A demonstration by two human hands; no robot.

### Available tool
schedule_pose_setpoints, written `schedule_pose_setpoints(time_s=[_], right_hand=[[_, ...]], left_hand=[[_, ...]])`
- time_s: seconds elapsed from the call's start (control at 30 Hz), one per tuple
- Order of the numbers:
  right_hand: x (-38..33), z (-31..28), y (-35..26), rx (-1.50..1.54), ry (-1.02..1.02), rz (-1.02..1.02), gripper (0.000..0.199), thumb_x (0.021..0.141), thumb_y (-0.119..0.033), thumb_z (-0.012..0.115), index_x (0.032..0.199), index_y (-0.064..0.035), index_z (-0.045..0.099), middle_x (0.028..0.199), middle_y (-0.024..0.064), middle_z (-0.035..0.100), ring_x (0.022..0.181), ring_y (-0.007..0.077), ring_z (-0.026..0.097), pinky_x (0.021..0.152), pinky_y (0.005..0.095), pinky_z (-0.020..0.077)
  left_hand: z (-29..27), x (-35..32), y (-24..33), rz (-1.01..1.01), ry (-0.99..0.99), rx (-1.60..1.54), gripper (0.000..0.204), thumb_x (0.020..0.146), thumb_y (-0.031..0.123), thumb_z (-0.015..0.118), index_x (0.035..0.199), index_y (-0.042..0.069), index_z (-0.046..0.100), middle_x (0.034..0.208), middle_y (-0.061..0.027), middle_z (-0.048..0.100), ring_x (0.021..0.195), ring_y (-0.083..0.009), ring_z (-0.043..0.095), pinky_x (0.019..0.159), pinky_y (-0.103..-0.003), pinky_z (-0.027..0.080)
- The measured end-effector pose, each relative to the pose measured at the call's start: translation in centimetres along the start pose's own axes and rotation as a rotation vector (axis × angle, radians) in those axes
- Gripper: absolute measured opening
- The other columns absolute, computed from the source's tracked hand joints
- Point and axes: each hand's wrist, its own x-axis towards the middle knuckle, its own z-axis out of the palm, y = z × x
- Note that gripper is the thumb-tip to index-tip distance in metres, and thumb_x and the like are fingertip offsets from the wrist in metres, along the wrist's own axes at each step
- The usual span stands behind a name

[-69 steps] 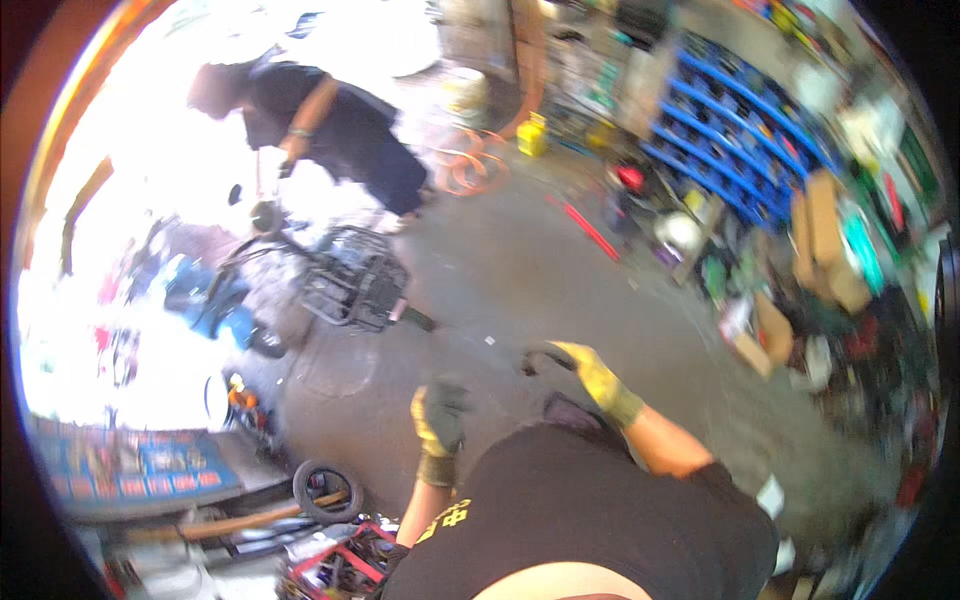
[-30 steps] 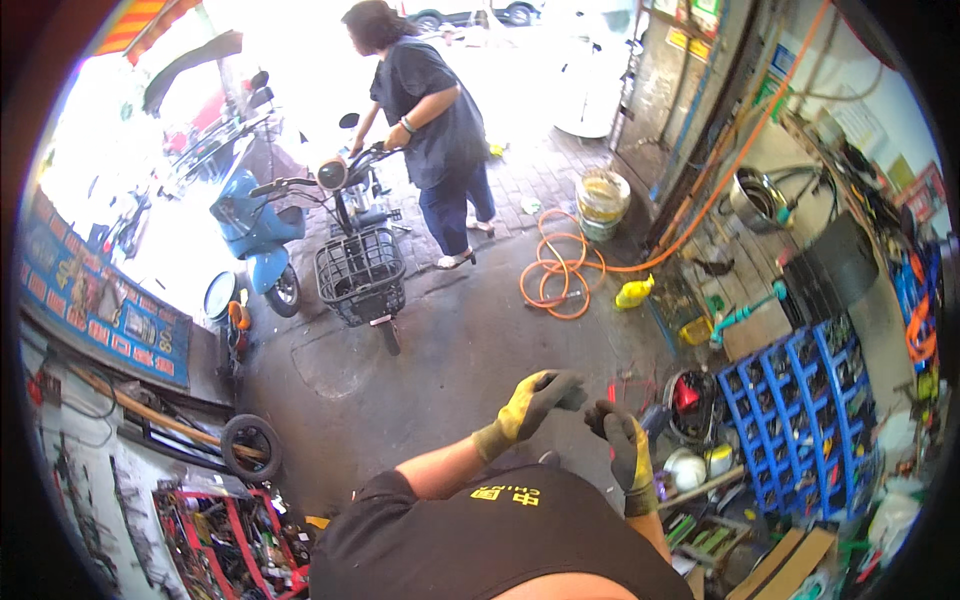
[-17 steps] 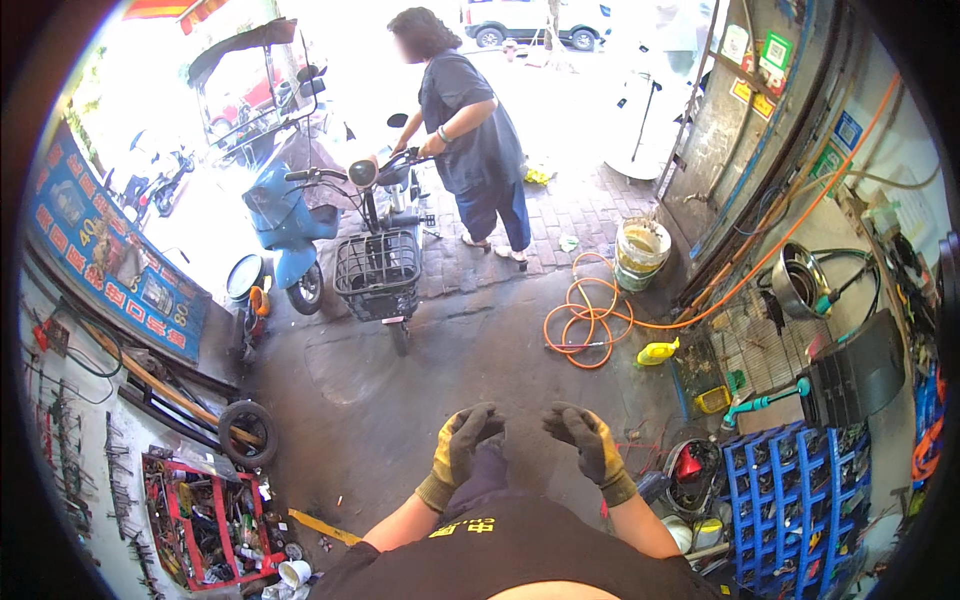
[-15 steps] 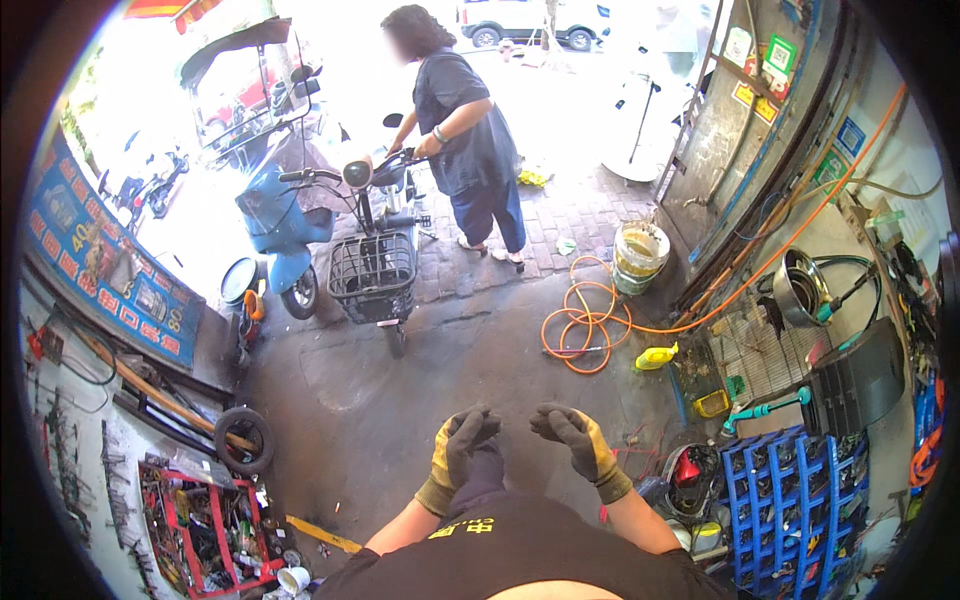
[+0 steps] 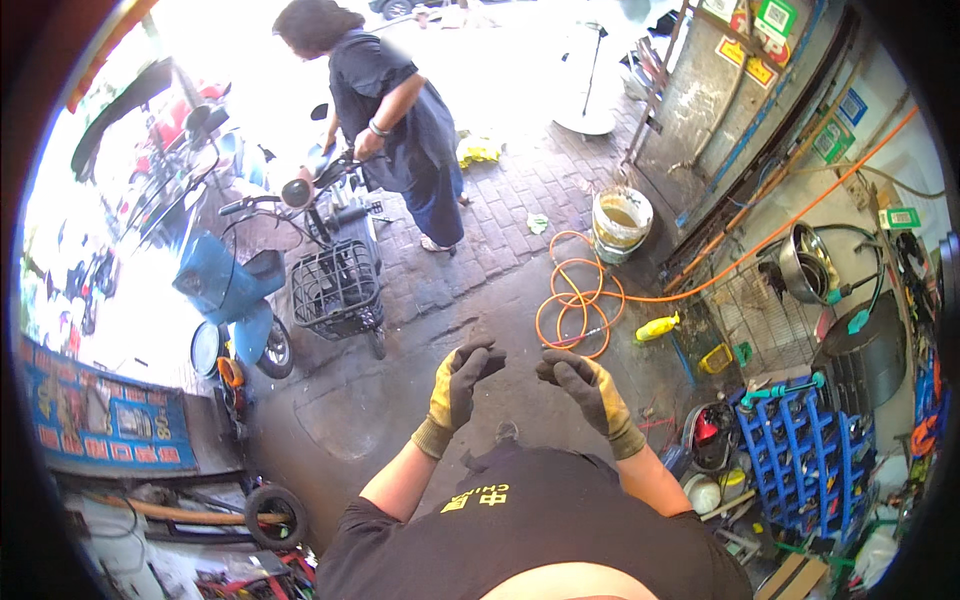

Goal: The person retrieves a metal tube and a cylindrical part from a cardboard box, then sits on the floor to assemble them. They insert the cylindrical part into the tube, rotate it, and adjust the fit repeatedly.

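Note:
My left hand [image 5: 462,384], in a yellow and dark grey work glove, is held out in front of my body above the floor. Its fingers are half bent and nothing shows in them. Facing it across a small gap is my right hand [image 5: 592,394], gloved the same way. Its fingers also curve loosely inward, with no object visible. The hands do not touch each other or anything else. Ahead on the left stands a small electric bike with a black wire basket [image 5: 337,289]. A person in dark clothes [image 5: 402,140] grips its handlebars.
A blue scooter [image 5: 228,290] stands left of the bike. An orange hose [image 5: 566,318] lies coiled on the floor, near a dirty bucket [image 5: 621,222] and a yellow bottle [image 5: 657,327]. Blue parts bins [image 5: 810,450] are at the right, a small tyre [image 5: 275,517] lower left.
My view has shifted, and both hands now appear higher in it, still apart and half bent. The person and the bike appear farther left.

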Motion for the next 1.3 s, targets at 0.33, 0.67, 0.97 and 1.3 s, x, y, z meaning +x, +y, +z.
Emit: schedule_pose_setpoints(time_s=[0.33,0.67,0.97,1.3], right_hand=[[14.9,-4.2,-4.5,0.288,0.218,-0.029,0.042,0.111,-0.033,0.051,0.133,0.0,0.065,0.117,0.0142,0.076,0.109,0.025,0.074,0.1,0.0405,0.0577],[43.3,-0.3,-7.2,0.383,-0.174,0.107,0.042,0.112,-0.031,0.048,0.137,-0.0001,0.06,0.125,0.0134,0.072,0.114,0.0242,0.071,0.106,0.0409,0.0549],[51.3,4.2,-13.3,0.186,-0.207,-0.007,0.035,0.108,-0.02,0.061,0.136,0.001,0.062,0.124,0.0081,0.072,0.114,0.0163,0.068,0.102,0.033,0.0545],[38.8,4.1,-9.0,0.478,0.697,-0.303,0.036,0.108,-0.019,0.061,0.137,0.0005,0.062,0.122,0.0102,0.072,0.12,0.021,0.068,0.108,0.0374,0.0536]], left_hand=[[3.3,15.9,2.3,-0.038,-0.063,-0.045,0.035,0.11,0.019,0.055,0.135,-0.003,0.063,0.116,-0.0151,0.075,0.111,-0.0247,0.072,0.103,-0.039,0.055],[-2.9,30.6,12.8,0.088,0.228,0.11,0.037,0.109,0.026,0.059,0.129,-0.004,0.067,0.116,-0.0127,0.075,0.11,-0.0208,0.071,0.101,-0.036,0.055],[-4.5,45.2,16.0,0.013,-0.246,0.169,0.042,0.11,0.031,0.054,0.14,0.002,0.056,0.131,-0.0092,0.065,0.123,-0.0211,0.063,0.107,-0.038,0.05],[-0.6,50.8,11.8,-0.33,-0.922,0.445,0.035,0.103,0.006,0.058,0.136,-0.001,0.066,0.127,-0.0083,0.072,0.116,-0.0178,0.067,0.104,-0.033,0.05]])
